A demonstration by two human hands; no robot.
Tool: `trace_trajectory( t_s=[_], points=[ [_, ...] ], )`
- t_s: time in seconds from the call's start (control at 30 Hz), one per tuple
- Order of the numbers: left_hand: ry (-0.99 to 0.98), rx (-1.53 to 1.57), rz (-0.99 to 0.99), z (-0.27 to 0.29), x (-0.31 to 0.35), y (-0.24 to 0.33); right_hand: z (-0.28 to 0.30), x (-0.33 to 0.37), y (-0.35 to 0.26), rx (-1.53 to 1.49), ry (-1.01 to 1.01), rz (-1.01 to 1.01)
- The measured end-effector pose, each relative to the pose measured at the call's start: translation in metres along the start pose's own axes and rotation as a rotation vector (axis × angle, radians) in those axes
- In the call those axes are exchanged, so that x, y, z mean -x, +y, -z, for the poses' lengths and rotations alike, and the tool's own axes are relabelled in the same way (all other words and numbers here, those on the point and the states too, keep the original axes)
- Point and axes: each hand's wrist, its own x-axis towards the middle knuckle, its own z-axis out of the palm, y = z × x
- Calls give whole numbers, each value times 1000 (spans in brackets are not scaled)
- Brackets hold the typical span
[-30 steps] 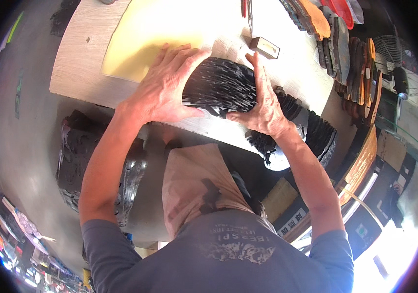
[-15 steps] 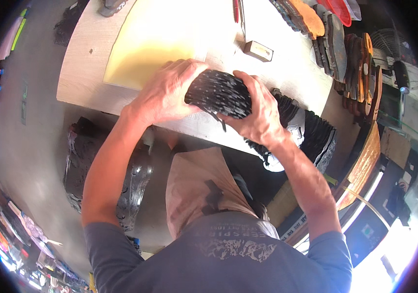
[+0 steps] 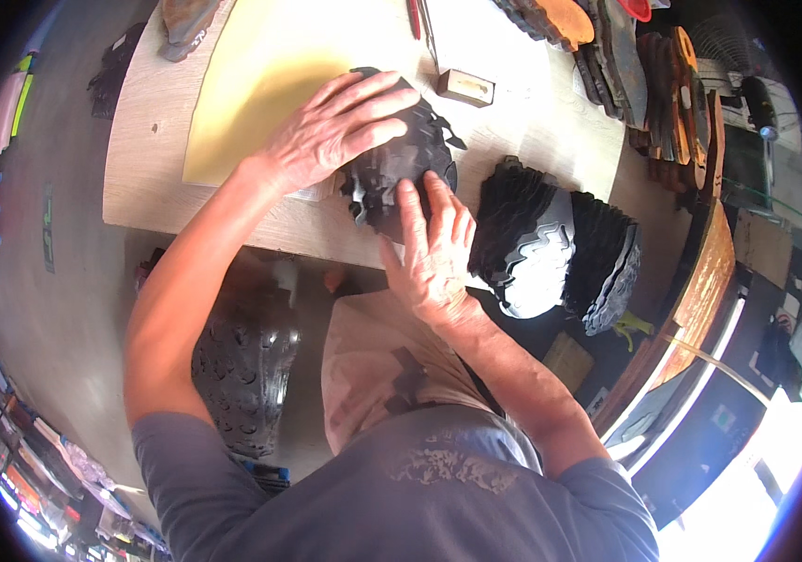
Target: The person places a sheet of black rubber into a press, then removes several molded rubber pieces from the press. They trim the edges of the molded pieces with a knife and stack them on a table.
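Observation:
A stack of thin black rubber pieces [image 3: 387,159] with jagged edges, which look like shoe soles, lies at the front of the pale wooden table [image 3: 153,173]. Across its upper left part rests my left hand [image 3: 335,131], open, its fingers stretched out and apart. My right hand [image 3: 434,253] is open too, with extended fingertips touching the near right side of the stack; its thumb is partly hidden. To the right, more black rubber pieces [image 3: 541,253] stand in bunches at the table's edge, a shiny face turned up.
A yellow sheet [image 3: 242,122] lies beneath the stack's far side. Beyond are a small block-shaped box [image 3: 466,87] and a red pen-like tool [image 3: 414,17]. Sole-shaped templates [image 3: 672,94] line the right. A glossy black studded bundle [image 3: 246,365] sits below the table's front edge.
Both hands gripped the stack on edge between them; now it lies flatter on the table. My left hand has moved onto its top, and my right hand has shifted left and nearer.

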Motion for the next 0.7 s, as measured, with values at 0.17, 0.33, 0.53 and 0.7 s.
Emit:
trace_trajectory(
  t_s=[0.17, 0.33, 0.53, 0.7],
  points=[
    [-155, 33, 165, 29, 34, 9, 10, 1, -7, -117, -122, 25],
    [112, 445, 711, 22, 33, 56, 10, -37, 28, -408, 118, -229],
    [354, 691, 1134, -22, 16, 93, -20, -35, 16, -761, -158, -710],
    [387, 818, 1151, -16, 9, 87, -18, -32, 13, -647, -107, -617]
  ],
)
